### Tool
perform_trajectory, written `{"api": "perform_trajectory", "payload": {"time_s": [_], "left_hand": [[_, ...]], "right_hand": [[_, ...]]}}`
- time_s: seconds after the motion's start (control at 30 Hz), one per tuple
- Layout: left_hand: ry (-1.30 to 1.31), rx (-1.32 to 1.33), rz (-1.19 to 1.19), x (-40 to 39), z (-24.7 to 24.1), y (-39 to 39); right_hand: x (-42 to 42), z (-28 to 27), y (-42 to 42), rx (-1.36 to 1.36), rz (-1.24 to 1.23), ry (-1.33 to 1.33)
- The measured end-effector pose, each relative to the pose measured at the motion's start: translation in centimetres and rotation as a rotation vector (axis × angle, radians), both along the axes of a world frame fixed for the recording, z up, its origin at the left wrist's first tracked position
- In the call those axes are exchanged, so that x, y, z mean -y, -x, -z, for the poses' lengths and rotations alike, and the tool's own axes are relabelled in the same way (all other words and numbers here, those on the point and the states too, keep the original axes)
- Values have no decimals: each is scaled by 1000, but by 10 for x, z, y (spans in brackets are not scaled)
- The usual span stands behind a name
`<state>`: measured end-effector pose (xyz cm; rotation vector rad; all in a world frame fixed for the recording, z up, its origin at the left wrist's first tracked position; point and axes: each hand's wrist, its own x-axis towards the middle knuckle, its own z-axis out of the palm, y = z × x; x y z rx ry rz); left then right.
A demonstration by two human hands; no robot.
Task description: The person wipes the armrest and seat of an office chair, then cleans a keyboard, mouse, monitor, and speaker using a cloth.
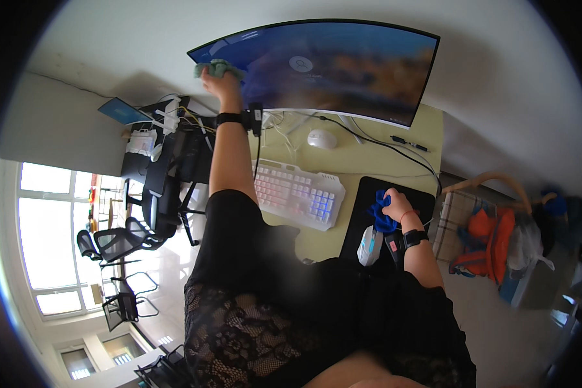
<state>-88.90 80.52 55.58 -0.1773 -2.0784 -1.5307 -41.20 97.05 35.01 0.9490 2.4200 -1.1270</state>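
Observation:
My left hand [221, 86] presses a bunched pale green cloth [217, 68] against the left end of a wide curved monitor [339, 68], whose screen is lit. Low on the right, my right hand [398, 204] grips a crumpled blue cloth [383, 213] over a black mouse pad [363, 208]. Just below that cloth lies a white and grey mouse [369, 246] with lit blue strips. Between my arms sits a white backlit keyboard [296, 194], partly covered by my left arm and body. A device with a cable is strapped at each wrist.
Behind the keyboard, a white mouse [322, 138] and black cables [368, 137] rest on the pale green desk [315, 242]. Black connectors [410, 143] lie near its right edge. An orange bag [490, 242] is at the right; a dark desk and office chairs [121, 240] stand left.

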Motion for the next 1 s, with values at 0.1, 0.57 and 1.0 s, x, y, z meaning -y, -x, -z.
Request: {"api": "perform_trajectory", "payload": {"time_s": [0.1, 0.57, 1.0], "left_hand": [[141, -325, -53, -34, 34, -38], [779, -446, 813, -126, 122, -229], [-78, 268, 146, 62, 146, 29]], "right_hand": [[3, -3, 3, 11, -6, 6], [1, -5, 1, 0, -29, 27], [3, -6, 2, -13, -19, 2]]}}
